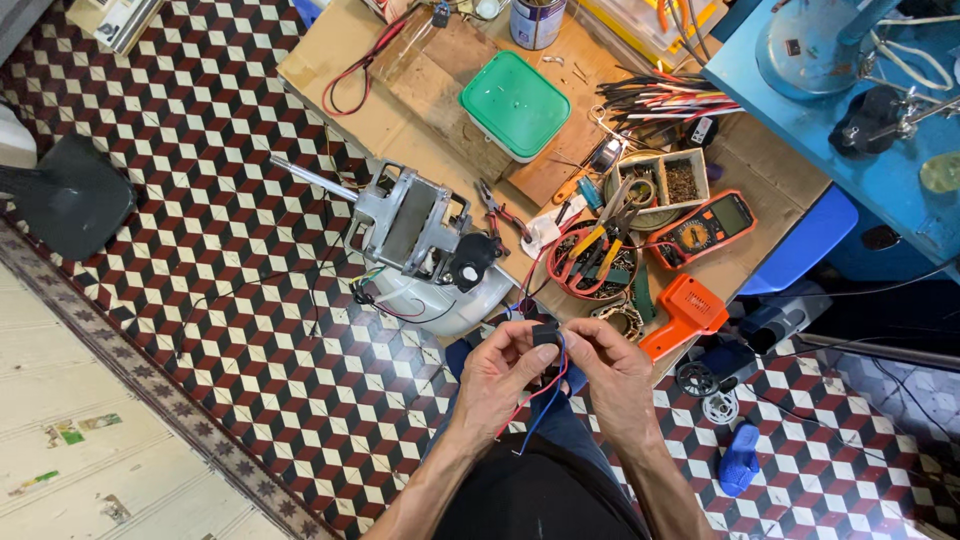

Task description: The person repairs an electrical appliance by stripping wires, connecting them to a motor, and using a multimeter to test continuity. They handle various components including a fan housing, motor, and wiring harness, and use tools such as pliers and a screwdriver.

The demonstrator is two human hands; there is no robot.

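**Small black part pinched between both hands above the lap**

A small black boxy component [546, 335] sits between the two hands, held over the person's lap just below the near edge of the worktop [400, 110]. Its long axis runs roughly left to right across the view, from one hand to the other. Thin red and blue wires [545, 395] leave its underside and hang toward the person, the blue one ending in a loose tip near the dark trousers.

The left hand [497, 372] has its grip pressed together on the left end of the component, thumb and fingertips closed on it. The right hand [612, 368] pinches the right end in the same way, fingers curled inward.

Just beyond the hands, a fan motor assembly [425, 235] with a grey metal frame lies on a white round housing [450, 300] on the patterned tile floor [200, 200], its bare shaft pointing up and left. An orange heat-gun-shaped tool [685, 312] lies just right of the hands. Farther up the cardboard-covered worktop are a round tray of pliers and cutters [595, 262], an orange multimeter [703, 228] and a green-lidded plastic box [515, 105]. A blue slipper [738, 460] lies on the floor at the right.
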